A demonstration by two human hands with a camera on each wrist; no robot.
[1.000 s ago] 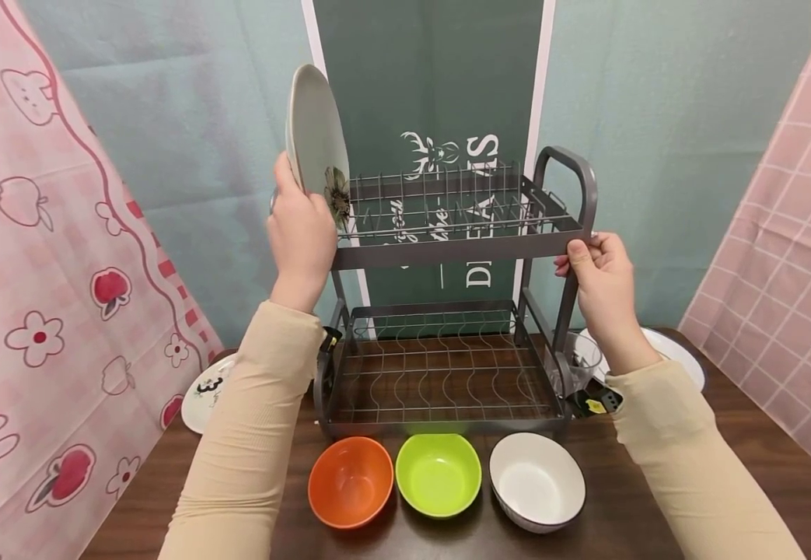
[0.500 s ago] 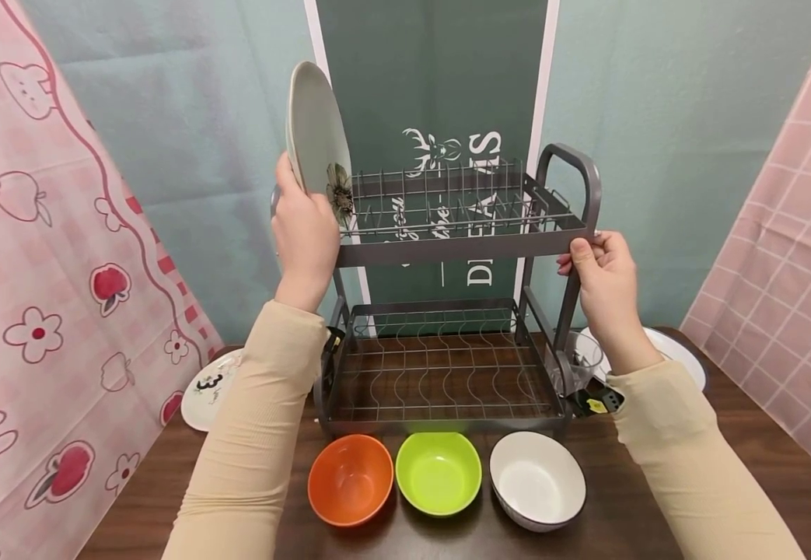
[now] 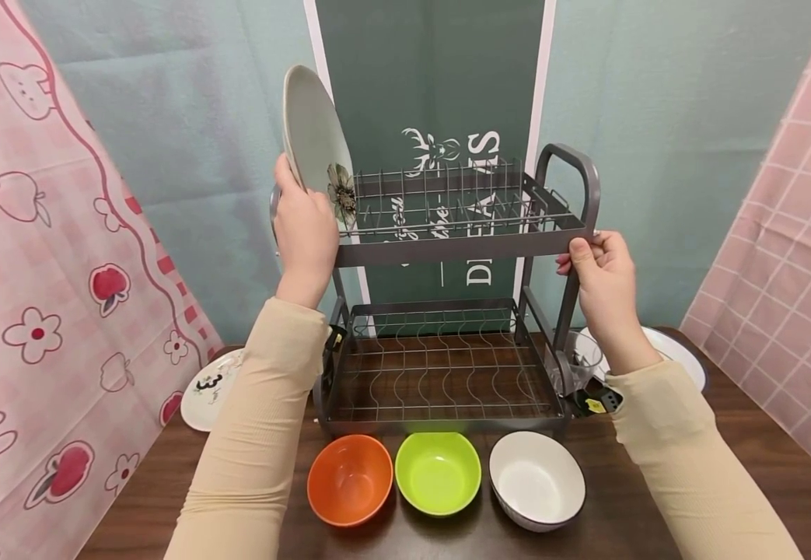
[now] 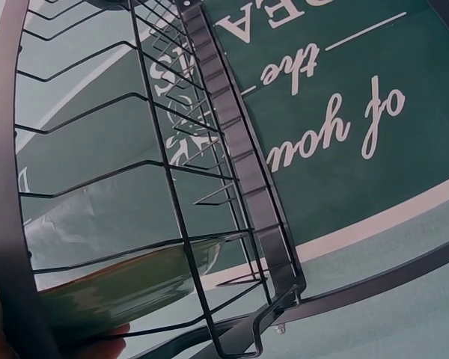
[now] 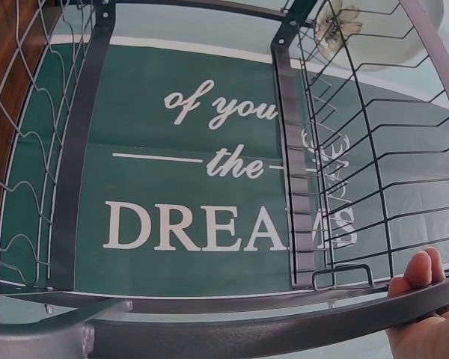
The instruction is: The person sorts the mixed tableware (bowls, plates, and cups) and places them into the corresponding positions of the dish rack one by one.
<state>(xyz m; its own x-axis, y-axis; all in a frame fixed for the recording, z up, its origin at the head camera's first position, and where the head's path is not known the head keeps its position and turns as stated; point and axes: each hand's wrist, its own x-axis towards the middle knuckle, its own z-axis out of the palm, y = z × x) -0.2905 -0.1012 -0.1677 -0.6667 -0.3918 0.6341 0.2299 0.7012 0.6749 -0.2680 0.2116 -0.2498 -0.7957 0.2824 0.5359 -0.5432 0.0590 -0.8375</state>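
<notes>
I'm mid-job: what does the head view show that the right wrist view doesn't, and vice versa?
Only the head view: the left hand, a round orange bowl, a lime-green bowl and a round dark-rimmed white bowl.
Only the right wrist view: the upper tier of the grey metal rack from beneath, and the white printed words "of you" unobstructed.
Both: that rack, the right hand gripping it, and the round pale plate with its dark flower.

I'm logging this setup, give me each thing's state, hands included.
Flower-print plate: held on edge, tilted
Two-tier dish rack: upright
Left hand: gripping that plate
Right hand: gripping the rack's upper right corner
Orange bowl: upright, empty
Lime-green bowl: upright, empty
Dark-rimmed white bowl: upright, empty
Clear cup: contents unclear
Patterned plate: flat, partly hidden
White plate: flat, partly hidden
</notes>
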